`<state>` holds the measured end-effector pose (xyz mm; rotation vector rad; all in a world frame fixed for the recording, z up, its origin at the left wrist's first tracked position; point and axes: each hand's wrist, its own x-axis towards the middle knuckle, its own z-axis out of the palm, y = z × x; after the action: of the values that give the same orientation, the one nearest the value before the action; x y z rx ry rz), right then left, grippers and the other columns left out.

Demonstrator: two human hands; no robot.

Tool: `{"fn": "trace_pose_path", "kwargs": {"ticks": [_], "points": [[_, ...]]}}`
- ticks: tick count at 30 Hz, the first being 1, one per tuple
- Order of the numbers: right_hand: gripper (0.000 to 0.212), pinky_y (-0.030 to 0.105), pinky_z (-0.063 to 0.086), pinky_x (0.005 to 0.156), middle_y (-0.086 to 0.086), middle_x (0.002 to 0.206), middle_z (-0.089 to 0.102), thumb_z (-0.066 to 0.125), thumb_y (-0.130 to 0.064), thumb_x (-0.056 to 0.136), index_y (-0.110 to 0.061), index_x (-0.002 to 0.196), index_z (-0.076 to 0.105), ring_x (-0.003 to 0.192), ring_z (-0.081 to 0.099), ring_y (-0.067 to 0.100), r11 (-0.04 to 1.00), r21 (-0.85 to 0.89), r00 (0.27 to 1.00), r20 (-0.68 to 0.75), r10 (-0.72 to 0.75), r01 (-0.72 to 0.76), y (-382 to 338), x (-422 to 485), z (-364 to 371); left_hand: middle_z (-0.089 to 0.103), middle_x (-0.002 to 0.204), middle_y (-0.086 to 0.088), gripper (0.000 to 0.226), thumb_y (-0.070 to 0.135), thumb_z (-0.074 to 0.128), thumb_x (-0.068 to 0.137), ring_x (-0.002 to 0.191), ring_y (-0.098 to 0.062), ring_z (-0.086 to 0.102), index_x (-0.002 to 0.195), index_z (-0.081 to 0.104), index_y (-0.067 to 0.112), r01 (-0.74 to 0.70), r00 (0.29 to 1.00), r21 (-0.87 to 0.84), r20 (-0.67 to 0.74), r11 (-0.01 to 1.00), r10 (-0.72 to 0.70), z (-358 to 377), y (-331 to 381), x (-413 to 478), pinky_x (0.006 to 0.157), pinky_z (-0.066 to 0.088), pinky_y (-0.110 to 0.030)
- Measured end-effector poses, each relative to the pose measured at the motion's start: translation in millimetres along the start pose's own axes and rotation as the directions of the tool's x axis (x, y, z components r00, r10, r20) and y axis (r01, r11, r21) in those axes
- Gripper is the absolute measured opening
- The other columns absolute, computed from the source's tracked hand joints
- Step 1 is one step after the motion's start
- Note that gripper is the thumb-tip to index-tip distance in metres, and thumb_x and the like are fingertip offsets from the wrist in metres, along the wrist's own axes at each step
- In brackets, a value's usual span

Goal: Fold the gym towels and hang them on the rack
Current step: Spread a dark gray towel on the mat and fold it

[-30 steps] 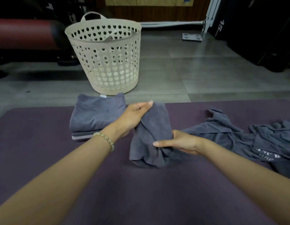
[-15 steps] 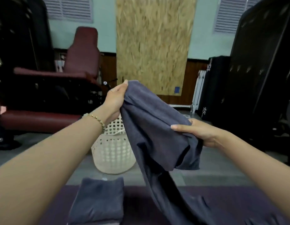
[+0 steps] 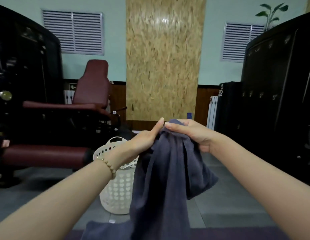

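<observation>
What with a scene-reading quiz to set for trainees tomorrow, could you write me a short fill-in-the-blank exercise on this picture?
1. The left hand and right hand both grip one grey ____.
2. The beaded bracelet is worn on the ____ wrist.
3. The holes in the white basket are ____-shaped.
Missing words: towel; left; heart.

One head-worn camera faces forward, roughly level, toward the chipboard panel (image 3: 163, 58), towel (image 3: 164, 170) close before it.
</observation>
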<state>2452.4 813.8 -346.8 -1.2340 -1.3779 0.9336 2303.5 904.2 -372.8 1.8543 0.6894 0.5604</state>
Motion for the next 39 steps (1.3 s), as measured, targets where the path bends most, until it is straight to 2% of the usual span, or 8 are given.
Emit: {"fn": "trace_pose_path", "kwargs": {"ticks": [5, 10, 12, 15, 21, 27, 32, 39], "points": [[0.035, 0.028, 0.057, 0.076, 0.011, 0.098, 0.071, 0.066, -0.035, 0.076, -0.011, 0.102, 0.069, 0.084, 0.068, 0.02, 0.987, 0.1, 0.99, 0.064, 0.123, -0.129, 32.3, -6.8, -4.6, 0.075, 0.077, -0.003, 0.041, 0.055, 0.062, 0.077, 0.073, -0.013, 0.07, 0.075, 0.073, 0.016, -0.012, 0.998, -0.208, -0.068, 0.978, -0.002, -0.6, -24.9, -8.4, 0.072, 0.05, -0.024], [0.062, 0.031, 0.054, 0.081, 0.004, 0.095, 0.075, 0.072, -0.059, 0.062, -0.011, 0.1, 0.068, 0.088, 0.071, 0.018, 0.877, -0.329, 0.916, 0.076, 0.395, -0.351, 52.2, -18.3, 7.6, 0.07, 0.088, -0.023, 0.082, 0.064, 0.07, 0.051, 0.079, -0.026, 0.064, 0.089, 0.069, -0.009, -0.058, 0.952, -0.145, -0.307, 0.988, 0.011, -22.3, -41.6, -16.5, 0.084, 0.05, -0.034], [0.069, 0.028, 0.053, 0.082, 0.0, 0.097, 0.075, 0.077, -0.06, 0.058, -0.013, 0.107, 0.066, 0.093, 0.07, 0.017, 0.861, -0.362, 0.905, 0.093, 0.415, -0.358, 58.2, -16.7, 19.7, 0.064, 0.087, -0.026, 0.082, 0.064, 0.071, 0.053, 0.076, -0.025, 0.057, 0.093, 0.067, -0.008, -0.084, 0.923, -0.15, -0.384, 0.985, 0.02, -40.5, -44.8, -24.3, 0.08, 0.046, -0.032], [0.038, 0.021, 0.054, 0.074, -0.003, 0.099, 0.074, 0.07, -0.04, 0.075, -0.021, 0.107, 0.066, 0.09, 0.07, 0.012, 0.949, -0.187, 0.937, 0.198, 0.289, -0.253, 52.6, -11.4, 58.1, 0.071, 0.087, -0.016, 0.064, 0.056, 0.074, 0.065, 0.08, -0.024, 0.065, 0.089, 0.07, -0.003, -0.112, 0.871, -0.173, -0.491, 0.979, 0.012, -76.2, -41.8, -35.2, 0.083, 0.051, -0.033], [0.036, 0.029, 0.055, 0.081, 0.002, 0.092, 0.072, 0.066, -0.038, 0.07, -0.017, 0.1, 0.064, 0.083, 0.068, 0.016, 0.985, 0.17, 0.963, 0.267, -0.049, 0.003, -4.2, 16.9, 125.1, 0.066, 0.058, 0.003, 0.032, 0.046, 0.069, 0.081, 0.052, -0.008, 0.063, 0.078, 0.064, 0.014, -0.336, 0.738, -0.153, -0.656, 0.929, 0.159, -137.9, 26.5, -50.0, 0.051, 0.051, -0.017], [0.042, 0.029, 0.056, 0.079, 0.008, 0.093, 0.07, 0.064, -0.034, 0.074, -0.01, 0.108, 0.062, 0.082, 0.068, 0.018, 0.939, 0.339, 0.978, 0.175, -0.117, 0.051, -11.1, 17.5, 120.3, 0.07, 0.074, -0.005, 0.045, 0.054, 0.074, 0.073, 0.073, -0.02, 0.068, 0.083, 0.066, 0.011, -0.375, 0.791, -0.192, -0.577, 0.907, 0.205, -119.7, 59.5, -26.8, 0.074, 0.057, -0.031], [0.046, 0.034, 0.055, 0.089, 0.013, 0.11, 0.071, 0.066, -0.034, 0.077, -0.007, 0.114, 0.063, 0.1, 0.068, 0.025, 0.958, 0.261, 0.993, 0.041, 0.107, -0.114, 64.7, -25.6, 69.2, 0.068, 0.059, 0.002, 0.037, 0.05, 0.068, 0.081, 0.059, -0.013, 0.066, 0.078, 0.066, 0.013, -0.221, 0.92, -0.295, -0.379, 0.93, 0.099, -37.5, -5.1, 9.9, 0.052, 0.05, -0.018], [0.049, 0.032, 0.055, 0.079, 0.016, 0.11, 0.07, 0.071, -0.034, 0.076, -0.002, 0.113, 0.065, 0.101, 0.068, 0.029, 0.874, 0.289, 0.882, -0.155, 0.445, -0.39, 200.5, -138.7, -17.4, 0.074, 0.09, -0.006, 0.065, 0.076, 0.054, 0.067, 0.089, -0.022, 0.069, 0.09, 0.072, 0.018, 0.103, 0.989, -0.367, -0.06, 0.925, -0.135, 131.5, -136.8, 63.0, 0.083, 0.055, -0.033]]}}
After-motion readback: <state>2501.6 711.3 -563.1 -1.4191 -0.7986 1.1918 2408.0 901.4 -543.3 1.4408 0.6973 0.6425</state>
